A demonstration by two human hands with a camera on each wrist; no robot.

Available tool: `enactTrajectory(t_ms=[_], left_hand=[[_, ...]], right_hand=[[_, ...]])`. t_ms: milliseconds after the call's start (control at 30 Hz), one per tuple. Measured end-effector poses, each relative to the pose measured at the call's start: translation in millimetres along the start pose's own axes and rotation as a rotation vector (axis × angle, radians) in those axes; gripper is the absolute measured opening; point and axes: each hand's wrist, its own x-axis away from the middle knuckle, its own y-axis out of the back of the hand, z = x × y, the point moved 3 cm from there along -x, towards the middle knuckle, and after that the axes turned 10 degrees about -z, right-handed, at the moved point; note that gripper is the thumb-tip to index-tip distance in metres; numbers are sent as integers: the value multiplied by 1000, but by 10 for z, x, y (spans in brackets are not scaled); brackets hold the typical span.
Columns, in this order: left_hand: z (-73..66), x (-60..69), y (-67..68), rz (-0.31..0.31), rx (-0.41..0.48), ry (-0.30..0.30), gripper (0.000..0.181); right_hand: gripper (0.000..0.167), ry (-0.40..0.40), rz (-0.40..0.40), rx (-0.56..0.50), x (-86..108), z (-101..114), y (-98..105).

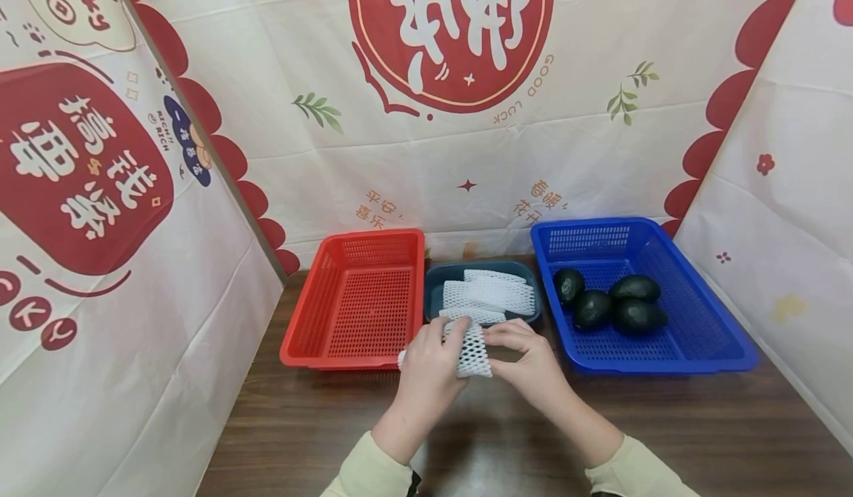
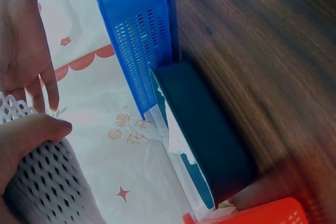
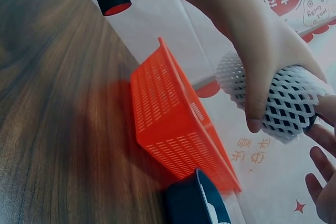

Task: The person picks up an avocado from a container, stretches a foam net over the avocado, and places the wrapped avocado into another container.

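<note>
My left hand [image 1: 429,360] grips a white foam net sleeve [image 1: 474,352] above the table's near side, its thumb laid across the netting in the left wrist view. Something dark shows through the mesh, and a dark end peeks out in the right wrist view; it looks like an avocado, mostly hidden. At the sleeve's right end is my right hand [image 1: 536,367], thumb and fingers extended around the opening, with no firm pinch visible. Just beyond both hands, a teal tray [image 2: 210,124] holds several flat white foam sleeves [image 1: 489,293].
On the left stands a red basket [image 1: 373,301] with only its slotted bottom showing. The blue basket [image 1: 706,334] on the right contains several dark green avocados [image 1: 636,317]. Printed white cloth [image 1: 400,164] walls the wooden table [image 1: 466,438] at the back and sides.
</note>
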Motion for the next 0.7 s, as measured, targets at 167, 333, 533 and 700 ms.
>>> enactTrajectory(t_ms=[167,333,533,700], left_hand=[[-7,5,-9,9,-5,-5,64],[-1,0,-15,24,-17,-5,70],[-13,5,-16,5,-69,-15,69],[-59,-17,-19,44,-55,-9,68]], right_hand=[[28,-5,19,-4,16,6,0],[27,-42,47,-33,-2,-6,74],[47,-64,169,-268,-12,-16,88],[65,-183,315,-303,30,-62,2]])
